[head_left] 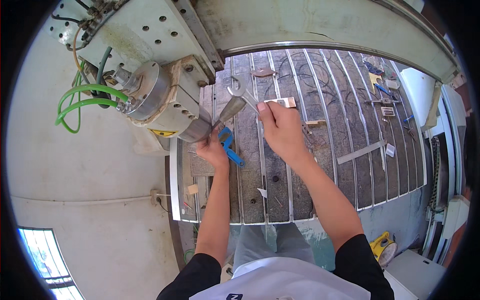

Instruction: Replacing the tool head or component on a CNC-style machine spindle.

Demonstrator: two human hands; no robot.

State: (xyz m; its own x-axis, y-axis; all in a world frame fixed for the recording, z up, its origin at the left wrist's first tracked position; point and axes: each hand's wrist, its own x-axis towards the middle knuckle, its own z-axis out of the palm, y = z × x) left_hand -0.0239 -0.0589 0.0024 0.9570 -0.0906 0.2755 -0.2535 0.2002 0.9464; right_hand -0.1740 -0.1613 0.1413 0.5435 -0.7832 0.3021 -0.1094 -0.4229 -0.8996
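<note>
My right hand [282, 131] is closed around a silver open-end wrench [243, 94], its jaw pointing up and left, away from the fist. Beside the wrench, a grey tapered metal piece [232, 109] slants from the underside of the spindle [196, 126] toward my right hand. My left hand [214, 151] is raised against the spindle's lower end, fingers curled. What those fingers grip is mostly hidden by the hand and the spindle. Just right of my left wrist, a blue-handled tool [233, 156] rests on the slotted machine bed [314, 187].
A machine gantry beam [320, 25] spans the top, and green hoses [75, 100] loop from the spindle. On the bed lie a steel ruler [361, 152], a wooden block [287, 102], a brown piece [263, 72] and several small tools at the right. A yellow round device [382, 247] stands lower right.
</note>
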